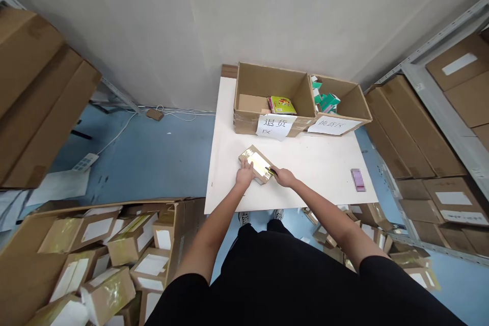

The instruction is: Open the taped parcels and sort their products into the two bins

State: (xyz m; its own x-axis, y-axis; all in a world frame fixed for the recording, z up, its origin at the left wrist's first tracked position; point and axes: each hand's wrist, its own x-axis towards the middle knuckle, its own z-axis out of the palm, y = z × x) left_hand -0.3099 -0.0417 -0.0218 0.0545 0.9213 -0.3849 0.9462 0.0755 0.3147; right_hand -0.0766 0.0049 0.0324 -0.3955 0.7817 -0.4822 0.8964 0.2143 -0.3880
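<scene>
A small taped cardboard box (254, 157) with a white label lies at a slant on the white table (225, 163). My left hand (245, 173) grips its near left end, thumb and fingers on the top and side. In my right hand (283, 176), the fingers are closed round a dark and yellow utility knife (271, 170). The knife's tip rests at or just above the right part of the box's label; contact is too small to make out.
Behind stand two open cartons: one with booklets (281, 105), one with green-and-white boxes (329, 102). A purple pixelated item (358, 180) lies at the table's right. A big carton (179, 244) of parcels stands left; a shelf (439, 91) rises right.
</scene>
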